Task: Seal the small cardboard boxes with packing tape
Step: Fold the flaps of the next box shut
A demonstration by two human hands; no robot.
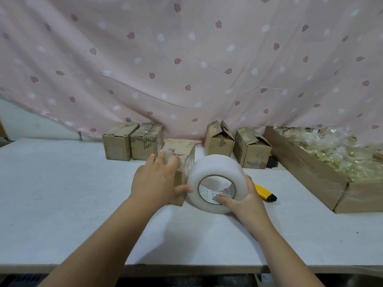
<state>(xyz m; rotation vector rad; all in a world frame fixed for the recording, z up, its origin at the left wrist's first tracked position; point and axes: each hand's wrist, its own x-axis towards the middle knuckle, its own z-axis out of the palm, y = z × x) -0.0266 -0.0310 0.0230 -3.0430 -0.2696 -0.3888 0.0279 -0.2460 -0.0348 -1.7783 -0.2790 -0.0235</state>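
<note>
White table (62, 204) bears box (182, 150) under spread left hand (154, 182); right hand (246, 200) grips tape roll (213, 166).

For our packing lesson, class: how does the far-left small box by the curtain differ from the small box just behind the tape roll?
The far-left box has top flaps lying flat and closed; the other box, behind the roll, has flaps sticking up. The far-left box's near face looks plain; the other box's shows dark print. Both are brown cardboard, standing on the table.

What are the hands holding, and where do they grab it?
The right hand grips the tape roll by its rim, thumb inside the core. The left hand only presses flat on a small box.
</note>
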